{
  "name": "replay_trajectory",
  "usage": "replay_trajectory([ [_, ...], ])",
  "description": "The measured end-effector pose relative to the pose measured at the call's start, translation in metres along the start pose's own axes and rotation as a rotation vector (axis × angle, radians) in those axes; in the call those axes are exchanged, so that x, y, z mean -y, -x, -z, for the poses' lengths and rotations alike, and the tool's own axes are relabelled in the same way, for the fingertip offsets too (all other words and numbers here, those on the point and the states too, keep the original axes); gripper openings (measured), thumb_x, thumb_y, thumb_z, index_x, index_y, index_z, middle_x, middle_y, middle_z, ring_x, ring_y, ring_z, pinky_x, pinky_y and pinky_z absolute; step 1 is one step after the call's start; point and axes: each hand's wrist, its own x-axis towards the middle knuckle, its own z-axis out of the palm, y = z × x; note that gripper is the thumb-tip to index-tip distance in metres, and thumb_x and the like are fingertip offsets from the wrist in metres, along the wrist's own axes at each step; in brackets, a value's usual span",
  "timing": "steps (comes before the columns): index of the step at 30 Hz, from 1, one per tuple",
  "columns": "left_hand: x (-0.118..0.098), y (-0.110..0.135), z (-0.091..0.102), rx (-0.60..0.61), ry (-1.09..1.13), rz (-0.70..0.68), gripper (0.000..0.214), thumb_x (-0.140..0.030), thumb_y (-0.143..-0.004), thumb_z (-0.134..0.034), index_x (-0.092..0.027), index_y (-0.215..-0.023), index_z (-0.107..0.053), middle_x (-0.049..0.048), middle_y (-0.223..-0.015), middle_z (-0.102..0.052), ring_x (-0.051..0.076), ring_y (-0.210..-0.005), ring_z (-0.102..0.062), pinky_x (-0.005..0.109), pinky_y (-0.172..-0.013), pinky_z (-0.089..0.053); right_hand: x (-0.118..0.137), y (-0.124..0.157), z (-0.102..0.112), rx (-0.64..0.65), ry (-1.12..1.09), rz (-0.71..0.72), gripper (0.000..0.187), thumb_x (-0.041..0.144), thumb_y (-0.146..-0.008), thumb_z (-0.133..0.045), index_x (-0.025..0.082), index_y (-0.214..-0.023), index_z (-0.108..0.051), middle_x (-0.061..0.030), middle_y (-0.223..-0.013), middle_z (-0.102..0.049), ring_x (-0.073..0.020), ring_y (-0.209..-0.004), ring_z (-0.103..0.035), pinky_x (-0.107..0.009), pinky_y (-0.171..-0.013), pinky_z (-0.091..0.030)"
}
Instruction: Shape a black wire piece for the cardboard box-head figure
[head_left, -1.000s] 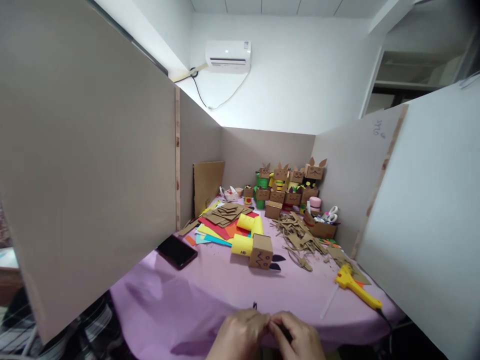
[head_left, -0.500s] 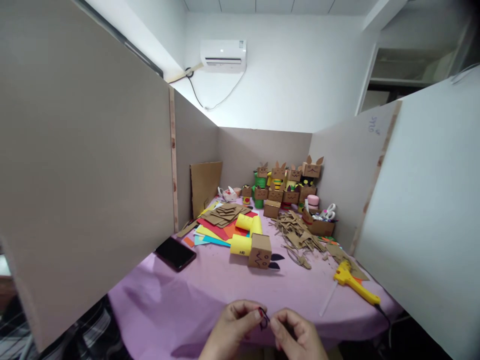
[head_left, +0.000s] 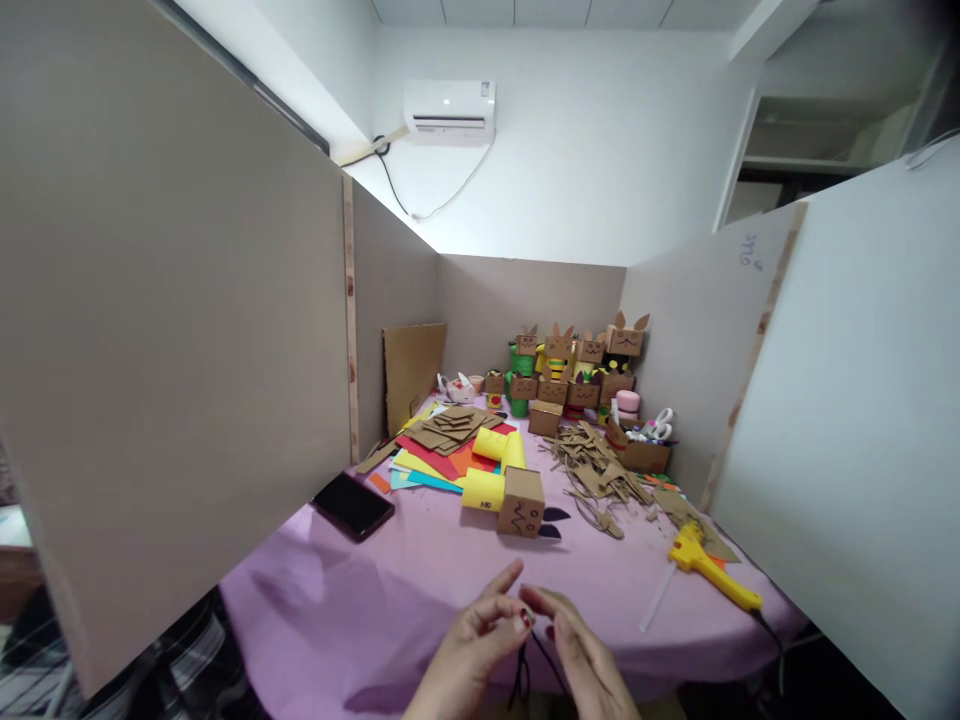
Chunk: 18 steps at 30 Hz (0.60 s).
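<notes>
A thin black cord (head_left: 523, 672) hangs in a loop below my hands, close to the table's front edge. My left hand (head_left: 480, 640) pinches its upper end between thumb and forefinger. My right hand (head_left: 574, 645) meets those fingertips, its fingers bent around the cord, with a second strand trailing beside the palm. The exact grip there is partly hidden. Beyond the hands, a cardboard box figure (head_left: 521, 502) with a drawn face and dark ears lies on its side, joined to a yellow paper tube (head_left: 482, 489).
At the left lies a black phone (head_left: 353, 506). A yellow glue gun (head_left: 712, 570) rests at the right beside cardboard scraps (head_left: 596, 462). Coloured paper and cardboard pieces (head_left: 450, 430) are stacked behind. Several finished box figures (head_left: 555, 390) stand at the back; partition boards (head_left: 525, 290) enclose the table.
My hands have come together, the right one moving left to the left fingertips. The black cord, earlier bunched small between them, now hangs lower in a loop.
</notes>
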Motion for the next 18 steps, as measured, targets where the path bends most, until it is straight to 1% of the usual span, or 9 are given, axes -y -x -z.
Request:
replay_trajectory([
  [2,0.006,-0.002,0.002,-0.009,-0.075,-0.043,0.022,-0.039,-0.058,-0.076,-0.018,-0.063,-0.070,0.0106,-0.145,-0.037,0.035,-0.122,-0.044,0.046,-0.102,-0.030,-0.001,0.001,-0.005,0.108,-0.096,-0.104,0.054,0.071,-0.072,-0.048,0.021,-0.079,-0.069,-0.0055,-0.074,-0.067,-0.0188,-0.074,-0.060,-0.026,-0.067,-0.046],
  [3,0.008,-0.003,0.002,-0.021,-0.087,-0.054,0.024,-0.041,-0.058,-0.075,-0.018,-0.064,-0.070,0.0104,-0.147,-0.034,0.035,-0.118,-0.049,0.047,-0.099,-0.034,-0.003,0.000,-0.007,0.179,-0.150,-0.160,0.055,0.072,-0.070,-0.049,0.020,-0.069,-0.066,-0.0020,-0.058,-0.060,-0.0144,-0.056,-0.054,-0.023,-0.053,-0.042],
  [5,0.012,-0.004,0.003,-0.054,-0.076,-0.050,0.024,-0.041,-0.058,-0.075,-0.018,-0.064,-0.070,0.0097,-0.147,-0.034,0.035,-0.113,-0.053,0.047,-0.096,-0.036,-0.008,-0.002,-0.009,0.305,-0.265,-0.271,0.054,0.072,-0.064,-0.056,0.018,-0.056,-0.057,0.0072,-0.039,-0.040,-0.0056,-0.035,-0.030,-0.018,-0.038,-0.024],
  [6,0.011,-0.004,0.003,-0.073,-0.061,-0.045,0.024,-0.040,-0.057,-0.076,-0.018,-0.062,-0.069,0.0099,-0.145,-0.038,0.035,-0.114,-0.052,0.047,-0.098,-0.035,-0.011,-0.003,-0.008,0.347,-0.320,-0.314,0.054,0.071,-0.062,-0.060,0.018,-0.054,-0.053,0.0106,-0.035,-0.032,-0.0031,-0.033,-0.021,-0.018,-0.036,-0.016],
  [8,0.007,-0.003,0.002,-0.113,-0.026,-0.046,0.022,-0.038,-0.056,-0.077,-0.018,-0.060,-0.068,0.0111,-0.139,-0.047,0.034,-0.122,-0.044,0.045,-0.103,-0.029,-0.015,-0.004,-0.007,0.372,-0.410,-0.365,0.052,0.068,-0.057,-0.066,0.018,-0.055,-0.051,0.0134,-0.034,-0.028,-0.0010,-0.032,-0.014,-0.017,-0.036,-0.009],
  [10,-0.001,-0.001,0.000,-0.148,0.027,-0.052,0.019,-0.036,-0.060,-0.075,-0.019,-0.062,-0.067,0.0116,-0.133,-0.053,0.031,-0.128,-0.038,0.042,-0.106,-0.023,-0.018,-0.005,-0.005,0.349,-0.467,-0.402,0.051,0.065,-0.055,-0.070,0.018,-0.055,-0.051,0.0135,-0.034,-0.029,-0.0004,-0.031,-0.015,-0.016,-0.036,-0.010],
  [14,-0.013,0.004,-0.004,-0.195,0.142,-0.045,0.016,-0.033,-0.063,-0.074,-0.019,-0.066,-0.066,0.0107,-0.124,-0.062,0.027,-0.124,-0.042,0.039,-0.106,-0.023,-0.021,-0.004,-0.003,0.272,-0.518,-0.452,0.051,0.062,-0.049,-0.075,0.017,-0.054,-0.053,0.0125,-0.032,-0.034,0.0007,-0.029,-0.019,-0.015,-0.035,-0.012],
  [16,-0.013,0.006,-0.005,-0.207,0.183,-0.033,0.017,-0.033,-0.061,-0.076,-0.020,-0.067,-0.067,0.0087,-0.117,-0.066,0.025,-0.120,-0.046,0.035,-0.101,-0.028,-0.024,-0.004,-0.002,0.231,-0.518,-0.463,0.050,0.061,-0.049,-0.076,0.016,-0.055,-0.054,0.0115,-0.033,-0.037,0.0010,-0.028,-0.022,-0.015,-0.034,-0.013],
  [18,-0.011,0.006,-0.004,-0.234,0.238,-0.012,0.020,-0.033,-0.057,-0.079,-0.020,-0.068,-0.068,0.0056,-0.106,-0.071,0.021,-0.108,-0.054,0.029,-0.089,-0.037,-0.027,-0.005,0.000,0.210,-0.496,-0.453,0.050,0.061,-0.049,-0.076,0.017,-0.057,-0.054,0.0107,-0.035,-0.041,0.0011,-0.028,-0.023,-0.014,-0.034,-0.014],
])
